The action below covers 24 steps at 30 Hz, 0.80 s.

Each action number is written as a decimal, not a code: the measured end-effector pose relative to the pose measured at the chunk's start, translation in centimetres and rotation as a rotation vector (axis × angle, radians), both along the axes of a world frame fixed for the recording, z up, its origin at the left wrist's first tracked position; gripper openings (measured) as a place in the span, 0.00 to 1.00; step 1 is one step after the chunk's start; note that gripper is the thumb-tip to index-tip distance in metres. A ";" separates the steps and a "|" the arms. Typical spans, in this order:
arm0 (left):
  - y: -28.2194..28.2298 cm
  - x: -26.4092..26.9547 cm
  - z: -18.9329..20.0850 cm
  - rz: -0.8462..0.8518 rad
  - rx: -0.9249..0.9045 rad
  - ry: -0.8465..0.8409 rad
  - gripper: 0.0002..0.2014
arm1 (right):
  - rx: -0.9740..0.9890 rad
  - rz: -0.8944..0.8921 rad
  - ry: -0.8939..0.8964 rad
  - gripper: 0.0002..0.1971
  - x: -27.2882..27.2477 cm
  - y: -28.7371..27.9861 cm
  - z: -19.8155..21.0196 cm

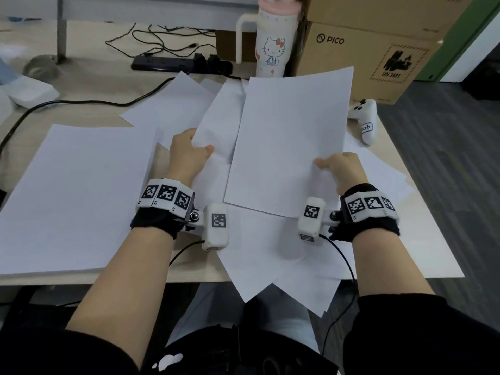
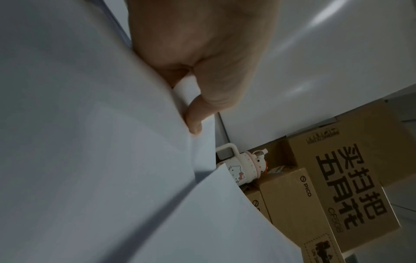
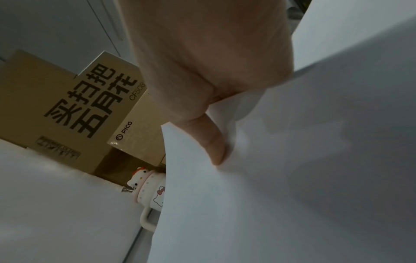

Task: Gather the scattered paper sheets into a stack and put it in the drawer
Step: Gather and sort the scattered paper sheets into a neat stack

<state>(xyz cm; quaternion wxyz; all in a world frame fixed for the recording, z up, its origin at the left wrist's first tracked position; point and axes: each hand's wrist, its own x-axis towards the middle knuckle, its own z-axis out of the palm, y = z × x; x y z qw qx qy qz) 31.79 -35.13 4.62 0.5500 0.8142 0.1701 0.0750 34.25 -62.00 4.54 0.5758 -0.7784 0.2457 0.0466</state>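
Several white paper sheets lie scattered over the wooden desk [image 1: 81,85]. My right hand [image 1: 338,169] pinches the right edge of a lifted sheet [image 1: 289,142], thumb on top [image 3: 216,146]. My left hand [image 1: 189,155] pinches the lower left edge of another raised sheet [image 1: 221,120] that lies partly under the first, thumb on top [image 2: 193,119]. A large sheet [image 1: 78,196] lies flat at the left. More sheets [image 1: 284,266] overhang the desk's front edge above my lap. No drawer is in view.
A Hello Kitty tumbler [image 1: 273,44] stands at the back behind the raised sheets. Cardboard boxes [image 1: 362,58] stand at the back right. A black power strip [image 1: 173,63] with cables lies at the back. A white controller [image 1: 365,120] rests by the right edge.
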 end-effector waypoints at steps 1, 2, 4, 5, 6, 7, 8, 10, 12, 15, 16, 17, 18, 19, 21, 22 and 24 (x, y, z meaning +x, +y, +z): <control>0.3 -0.1 0.1 0.009 0.002 -0.011 0.12 | 0.006 0.001 0.005 0.17 -0.1 0.0 0.1; 0.8 -0.1 0.1 0.023 -0.011 -0.026 0.11 | 0.010 0.005 0.007 0.18 -0.2 0.1 0.3; 1.5 -0.2 0.2 0.059 -0.049 -0.057 0.09 | 0.043 0.015 0.003 0.16 -0.3 0.4 0.3; 1.7 -0.3 0.2 0.074 -0.063 -0.075 0.08 | 0.061 0.019 0.003 0.16 -0.5 0.6 0.3; 1.7 -0.4 0.2 0.087 -0.078 -0.090 0.08 | 0.074 0.018 0.002 0.17 -0.7 0.9 0.2; 1.7 -0.5 0.2 0.098 -0.099 -0.109 0.08 | 0.094 0.015 -0.002 0.17 -0.9 1.2 0.2; 1.6 -0.5 0.0 0.113 -0.124 -0.125 0.08 | 0.107 0.011 -0.004 0.18 -1.2 1.5 0.1; 1.6 -0.7 -0.1 0.154 -0.167 -0.156 0.10 | 0.130 0.005 0.001 0.19 -1.5 1.9 -0.1; 1.8 -0.8 -0.4 0.208 -0.188 -0.175 0.11 | 0.143 0.002 0.009 0.19 -1.7 2.0 0.0; 2.1 -0.7 -0.5 0.267 -0.230 -0.194 0.11 | 0.152 -0.018 -0.012 0.19 -1.6 1.6 0.1; 2.1 -0.7 -0.4 0.285 -0.240 -0.204 0.10 | 0.153 -0.023 -0.014 0.19 -1.7 1.7 0.3; 2.1 -0.7 -0.4 0.304 -0.247 -0.219 0.09 | 0.165 -0.023 -0.020 0.19 -1.7 1.7 0.2; 2.0 -0.7 -0.3 0.326 -0.250 -0.241 0.08 | 0.167 -0.018 -0.021 0.19 -1.7 1.7 0.3; 2.0 -0.7 0.0 0.348 -0.246 -0.272 0.08 | 0.180 -0.022 -0.028 0.19 -1.6 1.7 0.2; 2.0 -0.7 1.0 0.394 -0.213 -0.349 0.08 | 0.174 -0.023 -0.022 0.19 -1.5 1.9 0.2; 2.1 -0.7 1.6 0.415 -0.184 -0.398 0.08 | 0.156 -0.024 -0.016 0.20 -1.4 2.0 0.1; 2.1 -0.6 3.2 0.438 -0.139 -0.517 0.09 | 0.137 -0.031 0.011 0.20 -1.1 2.1 -0.2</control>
